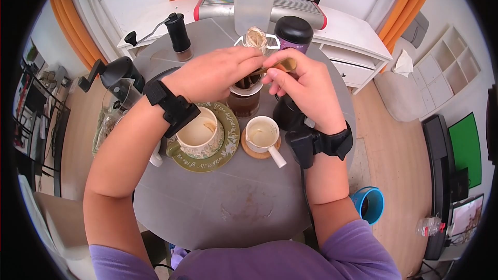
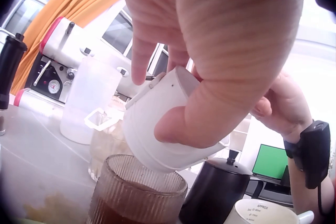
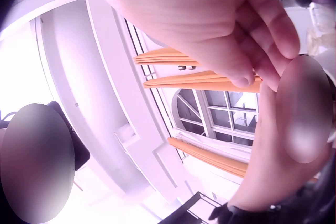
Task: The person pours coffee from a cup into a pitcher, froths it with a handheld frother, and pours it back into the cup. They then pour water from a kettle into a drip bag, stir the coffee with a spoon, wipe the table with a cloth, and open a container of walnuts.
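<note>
- With the left hand (image 1: 215,75), grips a white, cup-like container (image 2: 149,129), pressing the thumb against its wall.
- Holds it tilted over a ribbed glass (image 2: 139,203); cannot tell whether touching the rim or just above.
- Inside the glass, brown liquid; inside the container, dark contents, partly hidden by fingers.
- With the right hand (image 1: 302,85), pinches a gold-coloured utensil (image 1: 286,65) between thumb and fingers, near the container and just beside the left fingertips; too covered to tell its full shape.
- On the grey counter (image 1: 192,207), nearer the body: to the left, a patterned cup (image 1: 199,149) on a green lettered saucer (image 1: 229,148); to the right, a small white pitcher (image 1: 261,137) on a wooden coaster (image 1: 252,152).
- Just right of the glass, partly under the right wrist, a black lidded pot (image 2: 215,187).
- Beyond the hands, a stained filter (image 1: 256,38) in a white bracket, beside a black-lidded jar (image 1: 294,29) and near a translucent jug (image 1: 254,5).
- Farther left, upright, a black hand grinder (image 1: 179,33).
- On the floor, a blue bin (image 1: 374,206).
</note>
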A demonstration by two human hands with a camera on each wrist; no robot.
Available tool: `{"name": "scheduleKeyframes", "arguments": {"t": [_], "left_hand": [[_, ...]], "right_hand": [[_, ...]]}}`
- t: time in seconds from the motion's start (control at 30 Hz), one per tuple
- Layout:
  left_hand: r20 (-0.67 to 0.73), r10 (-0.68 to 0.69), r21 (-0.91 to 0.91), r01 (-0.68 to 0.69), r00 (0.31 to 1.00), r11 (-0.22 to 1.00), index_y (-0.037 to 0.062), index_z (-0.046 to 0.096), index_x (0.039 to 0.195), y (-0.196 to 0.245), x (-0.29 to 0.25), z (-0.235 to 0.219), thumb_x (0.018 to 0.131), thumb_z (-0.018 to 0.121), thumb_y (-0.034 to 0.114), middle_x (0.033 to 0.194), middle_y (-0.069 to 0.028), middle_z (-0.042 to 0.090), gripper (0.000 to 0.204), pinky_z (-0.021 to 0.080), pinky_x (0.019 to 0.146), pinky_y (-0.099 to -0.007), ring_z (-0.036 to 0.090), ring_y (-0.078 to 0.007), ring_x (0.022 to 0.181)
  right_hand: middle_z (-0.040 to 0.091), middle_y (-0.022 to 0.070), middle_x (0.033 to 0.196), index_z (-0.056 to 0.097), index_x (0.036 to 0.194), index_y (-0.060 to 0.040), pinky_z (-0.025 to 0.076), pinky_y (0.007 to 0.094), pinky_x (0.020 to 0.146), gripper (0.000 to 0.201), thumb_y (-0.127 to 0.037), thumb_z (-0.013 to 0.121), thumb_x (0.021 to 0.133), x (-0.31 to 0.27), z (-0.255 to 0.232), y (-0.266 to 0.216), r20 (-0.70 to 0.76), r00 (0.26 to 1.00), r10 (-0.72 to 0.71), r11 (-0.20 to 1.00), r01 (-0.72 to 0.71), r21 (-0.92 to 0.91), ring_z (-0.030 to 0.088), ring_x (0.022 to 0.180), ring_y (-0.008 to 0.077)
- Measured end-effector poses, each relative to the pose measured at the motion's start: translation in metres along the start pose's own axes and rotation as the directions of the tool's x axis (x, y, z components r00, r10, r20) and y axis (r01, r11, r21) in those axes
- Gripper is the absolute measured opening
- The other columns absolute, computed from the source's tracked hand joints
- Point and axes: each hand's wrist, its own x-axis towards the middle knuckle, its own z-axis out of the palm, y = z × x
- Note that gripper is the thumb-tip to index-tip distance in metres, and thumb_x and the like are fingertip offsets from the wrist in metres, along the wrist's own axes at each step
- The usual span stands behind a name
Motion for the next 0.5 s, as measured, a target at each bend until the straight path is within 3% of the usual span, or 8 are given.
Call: {"name": "scheduleKeyframes", "arguments": {"t": [0.13, 0.27, 0.37, 0.43, 0.5], "left_hand": [[-0.035, -0.018, -0.01, 0.018, 0.999, 1.0, 0.0044, 0.038, 0.123, 0.0044, -0.002, -0.0041, 0.054, 0.056, -0.011, 0.119, -0.0134, 0.046, 0.073, 0.042, 0.09, -0.036, 0.046, -0.0307, 0.11], [-0.081, 0.019, 0.016, -0.017, 0.997, 1.0, 0.0051, 0.041, 0.121, -0.0004, -0.0008, -0.0001, 0.055, 0.058, -0.011, 0.116, -0.012, 0.048, 0.07, 0.042, 0.088, -0.036, 0.047, -0.0298, 0.107], [-0.085, 0.021, 0.027, -0.019, 0.996, 0.999, 0.0051, 0.041, 0.121, 0.0011, -0.0021, -0.002, 0.055, 0.058, -0.011, 0.116, -0.0119, 0.048, 0.07, 0.042, 0.088, -0.0359, 0.047, -0.0298, 0.107], [-0.082, 0.02, 0.023, -0.018, 0.996, 1.0, 0.004, 0.04, 0.122, 0.0025, -0.0026, -0.0029, 0.053, 0.056, -0.012, 0.118, -0.0132, 0.046, 0.072, 0.042, 0.09, -0.036, 0.046, -0.0308, 0.108], [-0.067, 0.023, 0.025, -0.022, 0.998, 0.999, 0.0037, 0.04, 0.122, 0.0034, -0.0022, -0.0025, 0.053, 0.057, -0.012, 0.118, -0.0132, 0.046, 0.072, 0.041, 0.09, -0.0363, 0.046, -0.031, 0.109]], "right_hand": [[0.062, 0.0063, 0.072, 0.055, 0.092, -0.0014, 0.047, 0.0214, 0.055, 0.01, -0.004, 0.053, 0.083, -0.0009, -0.0065, -0.0019, -0.07, 0.997, 0.029, 1.0, -0.029, 0.0, 0.058, 0.059, 0.009], [0.062, 0.007, 0.072, 0.055, 0.092, -0.0011, 0.046, 0.0215, 0.056, 0.01, -0.004, 0.053, 0.083, -0.001, 0.0008, -0.0022, -0.011, 1.0, 0.028, 0.997, -0.027, 0.067, 0.058, 0.059, 0.0093], [0.063, 0.007, 0.073, 0.055, 0.092, -0.0011, 0.046, 0.022, 0.055, 0.009, -0.005, 0.052, 0.084, 0.0001, 0.0001, 0.0001, 0.016, 1.0, -0.002, 1.0, 0.002, 0.006, 0.057, 0.059, 0.0095], [0.063, 0.0068, 0.072, 0.055, 0.092, -0.0013, 0.046, 0.0225, 0.055, 0.009, -0.005, 0.051, 0.084, 0.0001, -0.005, -0.002, -0.044, 0.999, 0.004, 0.997, -0.008, -0.078, 0.057, 0.059, 0.0096], [0.063, 0.0066, 0.072, 0.056, 0.092, -0.0016, 0.046, 0.0225, 0.055, 0.009, -0.005, 0.051, 0.084, -0.0009, -0.0017, -0.0021, -0.011, 1.0, -0.013, 0.999, 0.013, -0.038, 0.057, 0.058, 0.0097]]}}
